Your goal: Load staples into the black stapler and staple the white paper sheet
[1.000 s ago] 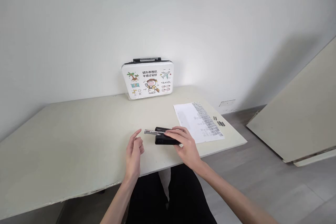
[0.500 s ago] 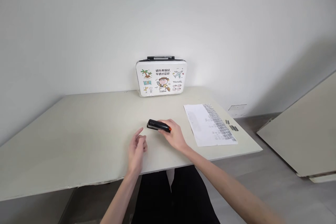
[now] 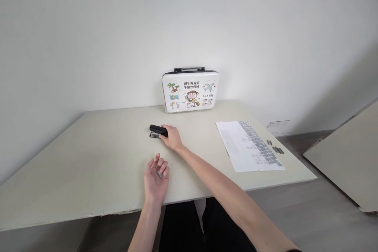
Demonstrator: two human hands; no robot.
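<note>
My right hand is closed around the rear end of a black stapler, low over the middle of the table. The stapler points left, and its top arm stands apart from its base with metal showing between them. Nearer the table's front edge, my left hand is turned palm up with its fingers curled inward. A small grey strip shows between the palm and the fingers; it is too small to name surely.
A white cartoon-printed case with a black handle stands against the wall. On the right lies a printed sheet of paper. Several dark grey staple strips lie beside it near the table's right edge. A pale panel stands beyond.
My right hand has carried the stapler left and away from me, and its jaws now show a gap. My left hand has rolled palm up. The view has shifted slightly left.
</note>
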